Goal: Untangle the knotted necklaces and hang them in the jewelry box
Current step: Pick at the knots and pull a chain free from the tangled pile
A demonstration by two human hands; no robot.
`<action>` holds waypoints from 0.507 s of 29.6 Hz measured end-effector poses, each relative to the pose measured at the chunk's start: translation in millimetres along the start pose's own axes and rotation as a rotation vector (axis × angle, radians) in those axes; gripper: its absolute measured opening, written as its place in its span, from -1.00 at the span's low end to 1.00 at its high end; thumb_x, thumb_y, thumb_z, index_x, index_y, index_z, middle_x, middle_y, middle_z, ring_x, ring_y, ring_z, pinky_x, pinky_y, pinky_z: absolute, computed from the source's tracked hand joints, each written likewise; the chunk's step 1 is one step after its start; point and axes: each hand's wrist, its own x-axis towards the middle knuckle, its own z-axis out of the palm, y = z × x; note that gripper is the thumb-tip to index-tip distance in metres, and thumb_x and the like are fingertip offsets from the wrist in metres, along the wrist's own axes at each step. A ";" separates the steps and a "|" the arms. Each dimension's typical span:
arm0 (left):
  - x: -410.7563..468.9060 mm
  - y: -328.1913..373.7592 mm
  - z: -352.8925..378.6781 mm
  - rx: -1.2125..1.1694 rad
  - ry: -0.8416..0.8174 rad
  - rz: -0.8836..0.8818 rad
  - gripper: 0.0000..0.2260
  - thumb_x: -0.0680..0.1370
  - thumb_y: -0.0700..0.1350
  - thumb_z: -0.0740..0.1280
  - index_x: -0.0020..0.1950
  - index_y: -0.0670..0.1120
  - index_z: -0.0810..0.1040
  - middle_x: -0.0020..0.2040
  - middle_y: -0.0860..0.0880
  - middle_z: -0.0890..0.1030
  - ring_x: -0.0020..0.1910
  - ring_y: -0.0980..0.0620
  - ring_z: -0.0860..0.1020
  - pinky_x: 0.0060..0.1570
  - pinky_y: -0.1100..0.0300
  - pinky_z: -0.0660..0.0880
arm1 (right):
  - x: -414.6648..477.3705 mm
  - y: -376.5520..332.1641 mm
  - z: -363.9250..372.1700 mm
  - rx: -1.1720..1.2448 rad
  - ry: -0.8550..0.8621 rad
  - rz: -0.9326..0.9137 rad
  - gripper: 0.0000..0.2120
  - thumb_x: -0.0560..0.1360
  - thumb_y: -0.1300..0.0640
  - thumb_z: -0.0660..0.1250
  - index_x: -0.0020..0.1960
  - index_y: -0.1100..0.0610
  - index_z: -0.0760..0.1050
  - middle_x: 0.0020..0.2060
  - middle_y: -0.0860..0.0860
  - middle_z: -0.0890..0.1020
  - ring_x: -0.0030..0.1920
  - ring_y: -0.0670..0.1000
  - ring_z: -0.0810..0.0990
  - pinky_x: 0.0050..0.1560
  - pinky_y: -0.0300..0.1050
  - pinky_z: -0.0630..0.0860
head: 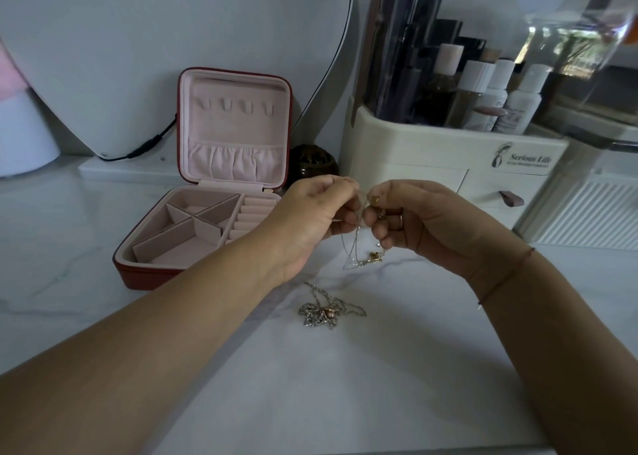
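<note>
Head view: left hand (319, 213) and right hand (417, 219) both pinch the thin chain necklace (350, 251) at its top, fingertips nearly touching. Its loops hang straight down between them, low end at or just above the marble table (379, 368). Knot looks unresolved. Second tangled necklace (319, 313) lies on the table nearer the person. Jewelry box (145, 275) sits open on the left, lid hooks (236, 106) up-left of the pinch, so left hand is nearer.

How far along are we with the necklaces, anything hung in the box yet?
Done: only the jewelry box stands open; its lid hooks are bare, nothing hung. In hand: left hand and right hand pinch a thin chain, its loops dangling between them, apparently knotted. Left: a second tangle lies on the table, then hanging both.
</note>
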 end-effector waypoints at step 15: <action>-0.7 0.7 -1.1 -0.039 -0.058 -0.079 -0.92 0.53 -0.12 0.34 -0.06 -0.11 0.60 -0.44 0.08 0.35 -0.51 0.20 0.26 -0.47 0.37 0.22 | 2.8 2.5 -3.4 -0.154 0.155 -0.206 -0.84 0.55 0.22 0.26 -0.02 0.28 0.57 -0.43 0.04 0.50 -0.48 -0.07 0.33 -0.48 -0.29 0.26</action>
